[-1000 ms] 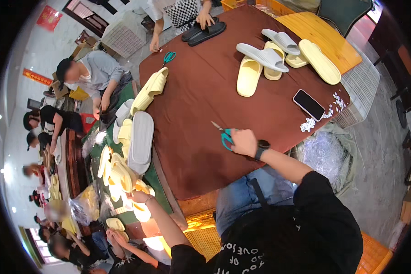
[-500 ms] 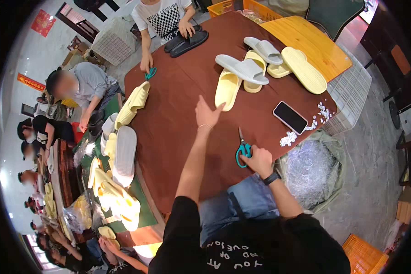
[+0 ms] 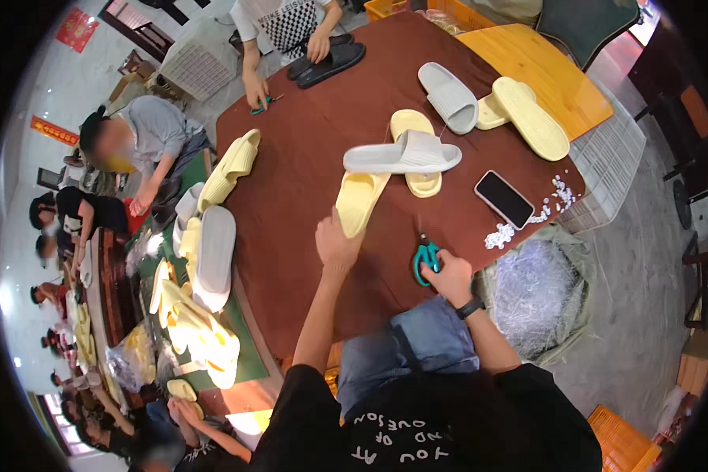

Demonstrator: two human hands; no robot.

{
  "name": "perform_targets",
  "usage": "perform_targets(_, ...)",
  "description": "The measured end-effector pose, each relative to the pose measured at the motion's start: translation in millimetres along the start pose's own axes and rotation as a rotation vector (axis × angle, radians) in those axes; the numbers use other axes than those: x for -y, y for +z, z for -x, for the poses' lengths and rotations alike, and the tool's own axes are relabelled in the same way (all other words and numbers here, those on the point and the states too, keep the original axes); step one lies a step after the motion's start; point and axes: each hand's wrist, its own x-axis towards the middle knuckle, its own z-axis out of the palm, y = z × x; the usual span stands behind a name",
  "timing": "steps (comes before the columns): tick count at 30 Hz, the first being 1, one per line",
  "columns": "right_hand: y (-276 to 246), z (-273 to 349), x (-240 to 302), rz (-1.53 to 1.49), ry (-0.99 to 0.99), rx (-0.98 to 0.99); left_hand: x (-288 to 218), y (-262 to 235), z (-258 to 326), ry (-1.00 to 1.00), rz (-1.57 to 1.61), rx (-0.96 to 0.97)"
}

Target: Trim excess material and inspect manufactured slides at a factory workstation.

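My left hand (image 3: 339, 245) is closed on the near end of a yellow slipper (image 3: 357, 206) on the brown-covered table. Across that slipper and a second yellow slipper (image 3: 424, 186) lies a grey slipper (image 3: 385, 158). Another grey slipper (image 3: 450, 98) rests just beyond them, beside a pair of yellow slippers (image 3: 529, 118). In my right hand (image 3: 450, 278) I hold scissors (image 3: 425, 262) with teal handles, their blades pointing away from me over the table's near part.
A phone (image 3: 503, 200) and small white pieces (image 3: 499, 236) lie at the right. Below the table edge stands a sack of clear plastic strands (image 3: 533, 291). Across from me a person handles black slippers (image 3: 330, 64). More slippers (image 3: 214, 256) are piled at the left.
My left hand has taken hold of the yellow slipper and drawn it left and nearer. The grey slipper on top has shifted left and swung round; the farther grey one has also turned.
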Motion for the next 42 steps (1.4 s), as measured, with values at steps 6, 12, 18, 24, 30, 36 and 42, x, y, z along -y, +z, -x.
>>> perform_targets(6, -7, 70, -12, -0.549, 0.057, 0.063, 69, -88, 164, -0.176, -0.086, 0.034)
perform_targets(12, 2, 151, 5, -0.924, 0.228, 0.528, 124, -141, 274, -0.566, -0.185, 0.029)
perform_targets(18, 32, 145, 59, -1.075, 0.251, 0.947, 117, -132, 222, -0.189, -0.119, -0.276)
perform_targets(24, 111, 103, 107, -0.835, -0.029, 0.878, 85, -102, 162, -0.088, 0.113, 0.029)
perform_targets(30, 121, 34, 92, -1.0, 0.212, 0.315, 61, -110, 200, -0.177, 0.365, -0.049)
perform_targets(36, 68, -22, 60, -0.954, 0.191, -0.05, 49, -106, 234, -0.379, 0.476, -0.131)
perform_targets(42, 15, 98, 83, -1.095, 0.085, 1.11, 51, -119, 220, -0.501, 0.57, -0.287)
